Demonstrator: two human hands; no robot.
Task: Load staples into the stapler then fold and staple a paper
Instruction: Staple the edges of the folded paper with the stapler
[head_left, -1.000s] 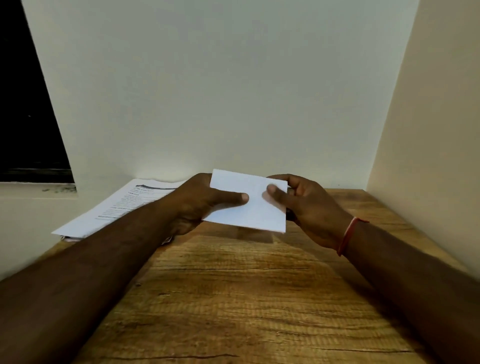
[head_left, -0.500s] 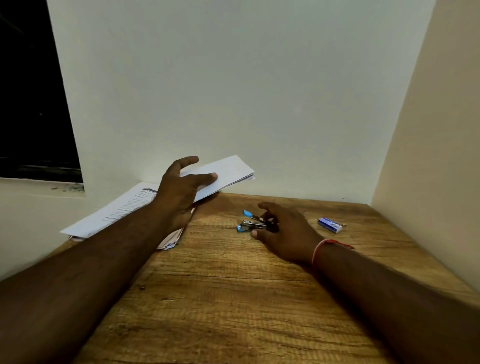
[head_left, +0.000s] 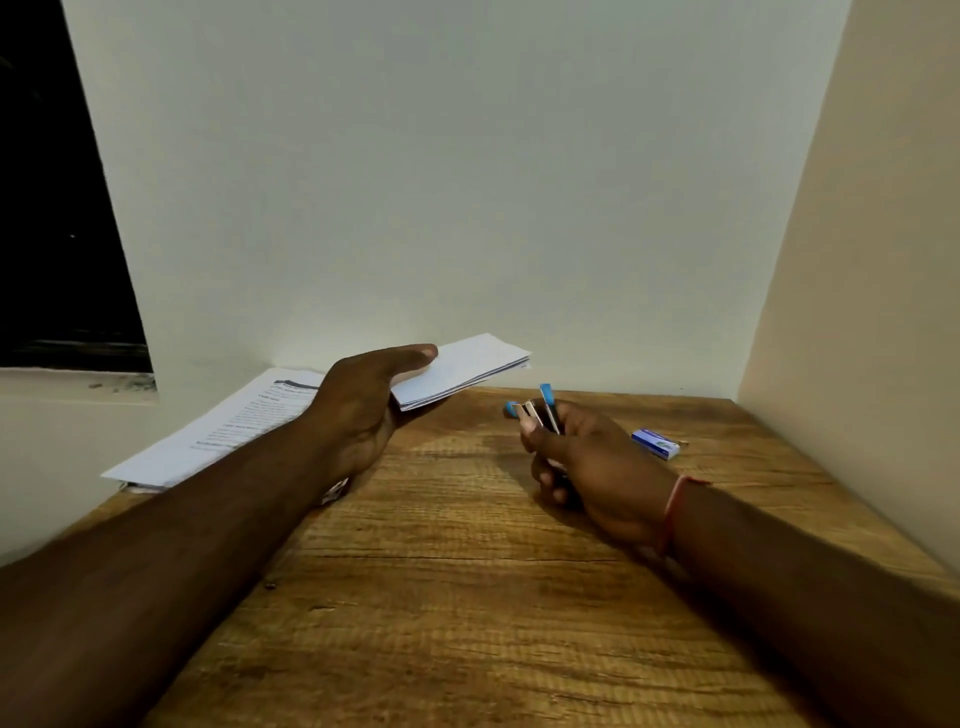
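Note:
My left hand (head_left: 363, 410) holds a folded white paper (head_left: 467, 369) above the far left of the wooden table (head_left: 467, 597), thumb on top and fingers beneath. My right hand (head_left: 592, 467) grips a small blue and metal stapler (head_left: 535, 410), lifted off the table with its jaws apart and pointing up and away. The stapler is a short way to the right of the paper and does not touch it. A small blue staple box (head_left: 655, 443) lies on the table to the right of my right hand.
A stack of printed sheets (head_left: 228, 431) lies at the table's far left corner, partly under my left forearm. A pale wall stands behind the table, a beige wall (head_left: 857, 312) close on the right, and a dark window (head_left: 47, 208) at the left.
My right hand let go of the paper, reached to the stapler on the table and lifted it. My left hand carried the folded paper up and to the left.

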